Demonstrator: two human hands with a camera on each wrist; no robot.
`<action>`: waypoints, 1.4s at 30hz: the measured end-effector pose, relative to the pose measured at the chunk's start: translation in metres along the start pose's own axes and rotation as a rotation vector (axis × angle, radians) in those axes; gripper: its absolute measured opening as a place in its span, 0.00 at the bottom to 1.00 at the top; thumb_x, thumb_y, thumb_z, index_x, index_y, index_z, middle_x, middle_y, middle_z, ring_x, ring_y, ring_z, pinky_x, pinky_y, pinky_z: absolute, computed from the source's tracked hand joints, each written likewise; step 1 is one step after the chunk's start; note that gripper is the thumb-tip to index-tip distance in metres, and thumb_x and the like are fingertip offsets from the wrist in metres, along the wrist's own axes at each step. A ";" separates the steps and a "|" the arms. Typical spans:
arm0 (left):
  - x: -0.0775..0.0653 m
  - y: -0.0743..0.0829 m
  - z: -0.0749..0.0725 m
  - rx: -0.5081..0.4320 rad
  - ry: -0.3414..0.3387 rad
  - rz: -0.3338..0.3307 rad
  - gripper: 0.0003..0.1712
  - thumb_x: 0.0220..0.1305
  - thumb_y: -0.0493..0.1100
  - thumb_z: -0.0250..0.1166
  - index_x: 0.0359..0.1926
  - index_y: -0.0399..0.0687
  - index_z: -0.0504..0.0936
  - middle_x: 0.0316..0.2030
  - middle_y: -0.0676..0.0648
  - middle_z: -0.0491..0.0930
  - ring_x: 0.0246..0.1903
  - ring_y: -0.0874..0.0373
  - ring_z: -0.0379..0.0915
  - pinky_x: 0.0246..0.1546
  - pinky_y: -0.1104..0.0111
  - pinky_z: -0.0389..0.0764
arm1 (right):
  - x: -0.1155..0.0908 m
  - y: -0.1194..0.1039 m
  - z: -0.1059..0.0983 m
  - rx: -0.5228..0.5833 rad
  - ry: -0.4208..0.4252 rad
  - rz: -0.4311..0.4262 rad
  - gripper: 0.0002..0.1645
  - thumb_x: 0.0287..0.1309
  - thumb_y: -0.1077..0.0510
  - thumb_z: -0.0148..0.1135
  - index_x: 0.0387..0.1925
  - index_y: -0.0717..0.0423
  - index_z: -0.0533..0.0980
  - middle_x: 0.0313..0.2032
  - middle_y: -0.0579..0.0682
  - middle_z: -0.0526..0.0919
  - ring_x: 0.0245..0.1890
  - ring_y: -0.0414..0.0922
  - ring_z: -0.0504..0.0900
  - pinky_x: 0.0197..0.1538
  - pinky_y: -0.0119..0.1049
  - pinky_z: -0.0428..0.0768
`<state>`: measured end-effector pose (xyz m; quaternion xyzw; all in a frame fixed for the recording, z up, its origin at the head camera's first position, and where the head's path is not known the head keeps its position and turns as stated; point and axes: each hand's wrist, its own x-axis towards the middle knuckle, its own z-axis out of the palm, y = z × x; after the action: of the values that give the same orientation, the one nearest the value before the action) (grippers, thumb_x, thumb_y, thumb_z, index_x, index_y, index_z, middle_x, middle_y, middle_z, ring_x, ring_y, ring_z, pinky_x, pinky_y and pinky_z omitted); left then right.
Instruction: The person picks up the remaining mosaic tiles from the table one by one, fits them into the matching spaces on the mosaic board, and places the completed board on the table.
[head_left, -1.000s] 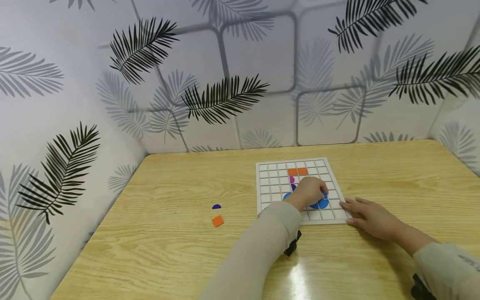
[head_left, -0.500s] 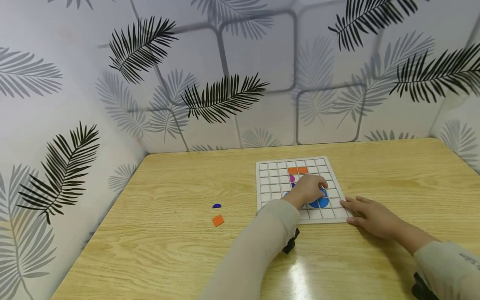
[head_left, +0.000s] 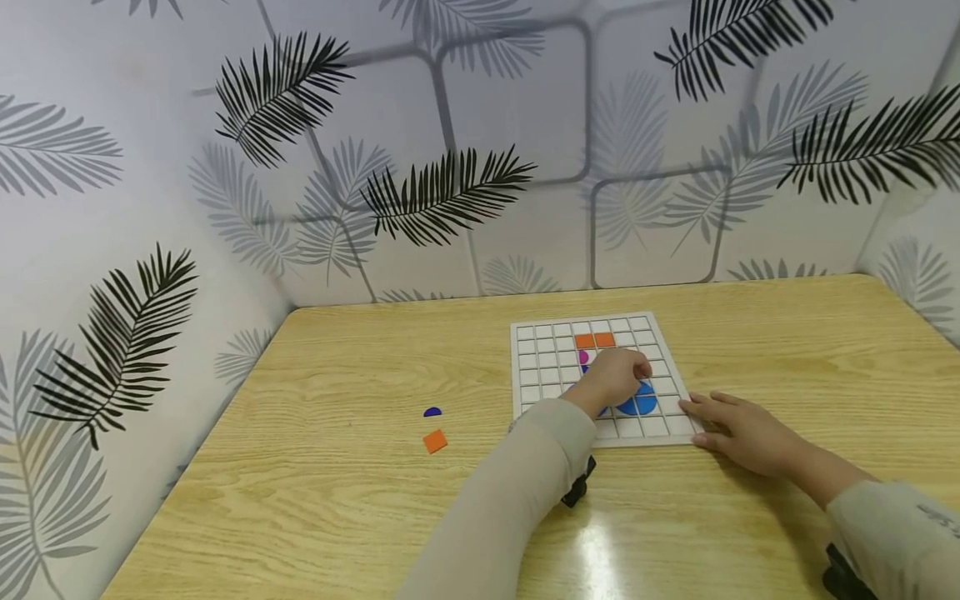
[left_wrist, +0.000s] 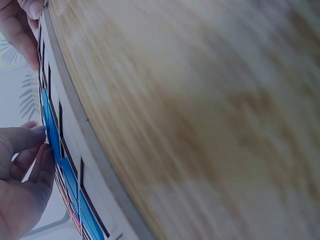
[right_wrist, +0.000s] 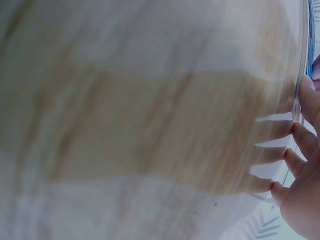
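A white gridded board (head_left: 534, 362) lies on the table. My left hand (head_left: 617, 375) is over its middle, fingers bent, thumb and fingertips right at the blue pieces (head_left: 637, 406). In the left wrist view the thumb tip meets the edge of a blue piece (left_wrist: 51, 127); I cannot tell whether it is pinched. My right hand (head_left: 746, 437) rests with extended fingers at the board's right edge. Two orange squares (head_left: 594, 340), a magenta half-disc (head_left: 583, 357) and a partly covered dark blue piece (head_left: 584, 368) sit in the grid.
Left of the board, a loose dark blue half-disc (head_left: 432, 412) and an orange square (head_left: 435, 442) lie on the wooden table (head_left: 337, 500). Behind the table stands a leaf-patterned wall (head_left: 517, 233). My left forearm (head_left: 495, 508) crosses in front of the board's near left corner.
My left hand has shifted slightly up and to the left, uncovering more of the blue pieces' upper right part. The right hand keeps its place at the board's edge.
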<state>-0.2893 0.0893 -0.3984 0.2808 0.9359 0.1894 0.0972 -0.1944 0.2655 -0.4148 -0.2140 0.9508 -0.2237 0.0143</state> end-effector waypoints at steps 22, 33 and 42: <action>-0.016 -0.006 -0.018 -0.097 0.001 0.041 0.09 0.57 0.38 0.56 0.41 0.47 0.77 0.35 0.55 0.76 0.36 0.67 0.69 0.34 0.81 0.66 | 0.001 -0.002 0.001 -0.009 0.012 -0.007 0.29 0.51 0.52 0.58 0.52 0.65 0.67 0.53 0.66 0.65 0.52 0.66 0.59 0.48 0.59 0.59; -0.041 -0.015 -0.032 -0.304 0.005 0.046 0.10 0.58 0.41 0.56 0.41 0.46 0.77 0.34 0.57 0.74 0.35 0.67 0.68 0.32 0.78 0.69 | 0.002 0.000 0.002 -0.006 -0.017 0.014 0.30 0.52 0.51 0.57 0.54 0.64 0.67 0.54 0.66 0.64 0.53 0.66 0.59 0.48 0.60 0.59; -0.060 -0.027 -0.045 -0.360 0.031 0.039 0.11 0.58 0.44 0.57 0.42 0.49 0.77 0.34 0.59 0.73 0.34 0.67 0.67 0.33 0.76 0.70 | 0.002 -0.001 0.001 -0.026 -0.023 0.001 0.31 0.52 0.50 0.56 0.54 0.64 0.66 0.55 0.65 0.63 0.53 0.66 0.58 0.49 0.60 0.58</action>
<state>-0.2659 0.0212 -0.3641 0.2739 0.8827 0.3598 0.1279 -0.1961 0.2637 -0.4153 -0.2160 0.9536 -0.2087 0.0226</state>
